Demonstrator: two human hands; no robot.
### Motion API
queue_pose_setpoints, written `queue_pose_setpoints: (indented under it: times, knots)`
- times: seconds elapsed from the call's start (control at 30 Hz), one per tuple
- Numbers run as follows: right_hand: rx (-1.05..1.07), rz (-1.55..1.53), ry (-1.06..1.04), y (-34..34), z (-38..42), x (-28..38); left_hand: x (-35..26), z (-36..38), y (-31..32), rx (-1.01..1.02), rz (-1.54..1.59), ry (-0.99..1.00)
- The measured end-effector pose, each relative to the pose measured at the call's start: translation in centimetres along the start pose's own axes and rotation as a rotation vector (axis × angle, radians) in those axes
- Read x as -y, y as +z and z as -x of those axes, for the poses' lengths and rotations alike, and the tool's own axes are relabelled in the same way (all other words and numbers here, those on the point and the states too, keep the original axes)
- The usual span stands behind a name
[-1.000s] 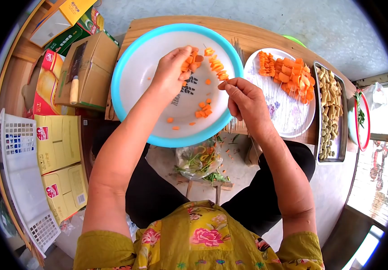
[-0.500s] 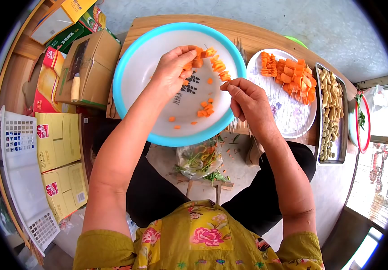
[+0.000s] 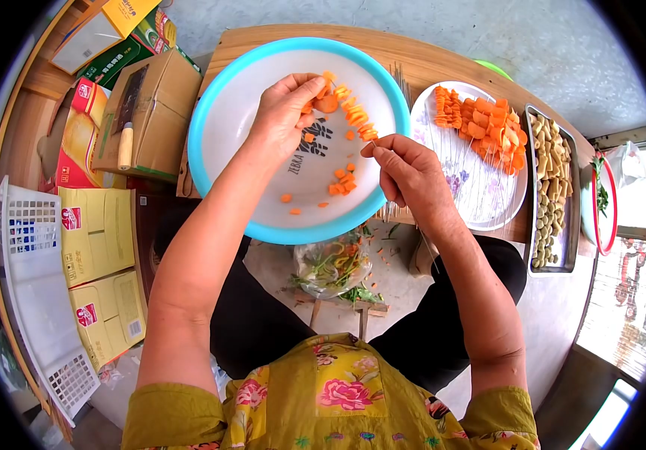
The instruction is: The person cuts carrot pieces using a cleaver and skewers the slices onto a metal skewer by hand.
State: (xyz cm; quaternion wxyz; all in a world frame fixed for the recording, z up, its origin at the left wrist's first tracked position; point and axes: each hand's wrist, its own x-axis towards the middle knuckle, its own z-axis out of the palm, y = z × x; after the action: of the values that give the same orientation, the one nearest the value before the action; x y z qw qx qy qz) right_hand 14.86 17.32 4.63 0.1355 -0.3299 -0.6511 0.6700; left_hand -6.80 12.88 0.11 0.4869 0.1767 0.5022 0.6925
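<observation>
Over a white basin with a blue rim (image 3: 201, 142), my left hand (image 3: 287, 105) is closed on several carrot slices (image 3: 326, 103). My right hand (image 3: 410, 166) pinches the lower end of a thin skewer carrying a row of threaded carrot slices (image 3: 357, 117). The skewer's upper end is beside my left fingertips. Small loose carrot pieces (image 3: 342, 182) lie on the basin's bottom. To the right, a white plate (image 3: 480, 217) bears finished-looking skewers of carrot slices (image 3: 491, 127), their bare ends pointing toward me.
Bare metal skewers (image 3: 400, 84) lie between basin and plate. A metal tray (image 3: 551, 264) of skewered pale food stands at the right. Below the table edge is a plastic bag of vegetable scraps (image 3: 332, 262). A knife (image 3: 128, 124) rests on a cardboard box (image 3: 159, 112) at left.
My right hand has shifted slightly left with the skewer. The threaded row has moved up and left, closer to my left fingertips, where a slice now shows at the skewer's upper end.
</observation>
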Motion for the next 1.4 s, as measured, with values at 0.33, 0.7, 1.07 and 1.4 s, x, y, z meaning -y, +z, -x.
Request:
queue_pose_setpoints:
  times: [0.33,0.7,1.07,1.4]
  knots:
    - [0.002,0.02,0.01,0.0,0.0,0.1,-0.3,0.4,0.7,-0.06,-0.176,0.127]
    - [-0.02,-0.028,0.001,-0.1,-0.1,-0.2,0.3,0.7,1.2,0.08,-0.499,0.337]
    - [-0.063,-0.042,0.007,-0.4,-0.2,-0.1,-0.4,0.4,0.3,0.051,-0.097,0.001]
    - [0.01,-0.031,0.012,0.2,0.1,0.1,-0.8,0.2,0.2,-0.07,-0.159,0.02]
